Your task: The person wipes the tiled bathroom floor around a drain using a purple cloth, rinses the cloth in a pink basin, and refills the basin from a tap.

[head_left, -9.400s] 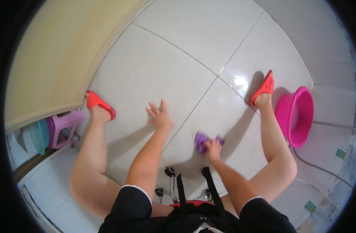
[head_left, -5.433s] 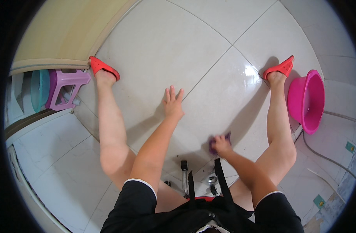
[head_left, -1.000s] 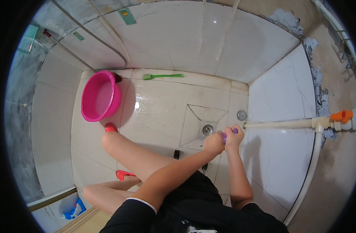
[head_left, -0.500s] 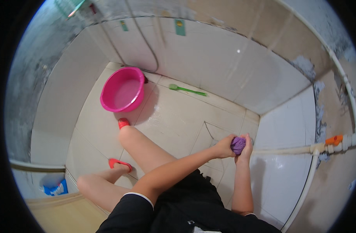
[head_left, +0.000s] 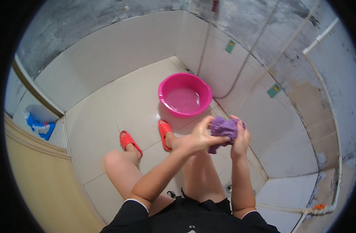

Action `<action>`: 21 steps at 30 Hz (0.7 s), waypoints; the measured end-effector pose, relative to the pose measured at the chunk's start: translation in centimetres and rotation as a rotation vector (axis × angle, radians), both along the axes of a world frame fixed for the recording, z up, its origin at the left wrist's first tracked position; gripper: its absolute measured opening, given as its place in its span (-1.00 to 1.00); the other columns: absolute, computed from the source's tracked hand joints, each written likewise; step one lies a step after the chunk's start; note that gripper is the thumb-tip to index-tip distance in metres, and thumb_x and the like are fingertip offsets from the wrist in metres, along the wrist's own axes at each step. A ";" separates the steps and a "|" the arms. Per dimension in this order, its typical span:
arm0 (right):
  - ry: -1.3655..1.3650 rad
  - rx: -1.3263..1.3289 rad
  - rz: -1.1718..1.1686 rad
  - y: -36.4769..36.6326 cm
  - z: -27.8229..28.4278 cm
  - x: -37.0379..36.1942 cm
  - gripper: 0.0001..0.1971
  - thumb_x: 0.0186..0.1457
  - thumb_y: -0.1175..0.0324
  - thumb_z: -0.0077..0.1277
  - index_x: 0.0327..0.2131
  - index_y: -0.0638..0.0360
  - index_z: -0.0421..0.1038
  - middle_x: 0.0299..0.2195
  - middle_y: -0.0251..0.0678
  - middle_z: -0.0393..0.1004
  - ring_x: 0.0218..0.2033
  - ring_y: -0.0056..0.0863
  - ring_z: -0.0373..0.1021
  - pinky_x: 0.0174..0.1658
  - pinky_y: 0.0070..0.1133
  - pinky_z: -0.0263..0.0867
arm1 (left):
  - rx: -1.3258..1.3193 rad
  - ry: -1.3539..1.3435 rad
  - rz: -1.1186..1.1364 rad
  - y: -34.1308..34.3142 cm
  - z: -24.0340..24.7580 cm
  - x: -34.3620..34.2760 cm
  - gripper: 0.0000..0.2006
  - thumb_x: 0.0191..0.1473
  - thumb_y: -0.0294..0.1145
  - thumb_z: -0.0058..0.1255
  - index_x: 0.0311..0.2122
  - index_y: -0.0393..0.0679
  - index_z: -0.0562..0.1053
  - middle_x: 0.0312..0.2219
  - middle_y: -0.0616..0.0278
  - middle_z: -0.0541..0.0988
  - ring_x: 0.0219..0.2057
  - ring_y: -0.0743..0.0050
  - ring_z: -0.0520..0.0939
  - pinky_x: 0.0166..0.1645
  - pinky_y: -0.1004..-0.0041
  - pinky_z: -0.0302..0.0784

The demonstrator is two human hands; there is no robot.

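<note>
Head view: my left hand (head_left: 201,138) is pinching the purple cloth (head_left: 224,129) from one side while my right hand (head_left: 241,140) is gripping the other. I'm holding it bunched, outside the pink basin (head_left: 184,114), seemingly mid-handling, not yet opened flat.

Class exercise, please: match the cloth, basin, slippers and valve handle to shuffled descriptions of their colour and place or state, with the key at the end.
Column 1
1. cloth
2. basin
3. slippers
4. valve handle

Column 2
A. orange, on the pipe at the lower right
B. red, worn as a pair
C. purple, held between the left hand and right hand
D. pink, standing on the floor

Pairs: 1-C, 2-D, 3-B, 4-A
</note>
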State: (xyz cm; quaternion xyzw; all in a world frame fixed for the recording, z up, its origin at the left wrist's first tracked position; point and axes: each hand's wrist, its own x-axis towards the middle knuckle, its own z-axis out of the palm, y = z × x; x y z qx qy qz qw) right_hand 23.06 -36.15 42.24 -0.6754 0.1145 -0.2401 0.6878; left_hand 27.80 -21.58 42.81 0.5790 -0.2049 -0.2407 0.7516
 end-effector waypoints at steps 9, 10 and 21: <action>0.022 0.297 0.277 9.9 -1.5 9.8 -0.73 0.18 0.36 -0.19 -0.18 0.39 0.36 -0.32 -0.28 0.45 -0.32 -0.60 0.37 -0.20 -0.66 0.27 | 0.573 -0.080 0.242 18.1 -2.8 6.6 -0.61 -0.16 -0.49 0.11 -0.14 -0.30 0.38 -0.39 0.23 0.52 -0.37 0.59 0.48 -0.30 0.53 0.38; 0.071 0.269 0.197 9.8 -2.0 10.0 -0.74 0.18 0.38 -0.20 -0.19 0.39 0.37 -0.33 -0.28 0.45 -0.32 -0.59 0.37 -0.19 -0.67 0.27 | 0.576 -0.091 0.234 19.0 -3.3 7.0 -0.61 -0.16 -0.49 0.11 -0.14 -0.30 0.38 -0.39 0.23 0.52 -0.37 0.59 0.48 -0.30 0.53 0.38; 0.025 0.488 0.298 11.5 -1.4 6.4 -0.70 0.19 0.28 -0.22 -0.24 0.39 0.36 -0.34 -0.24 0.46 -0.34 -0.53 0.40 -0.22 -0.59 0.32 | -0.529 0.499 -0.012 19.4 -2.9 10.4 -0.58 0.01 -0.08 -0.14 -0.16 -0.21 0.42 -0.24 0.14 0.52 -0.20 0.28 0.52 -0.05 0.32 0.39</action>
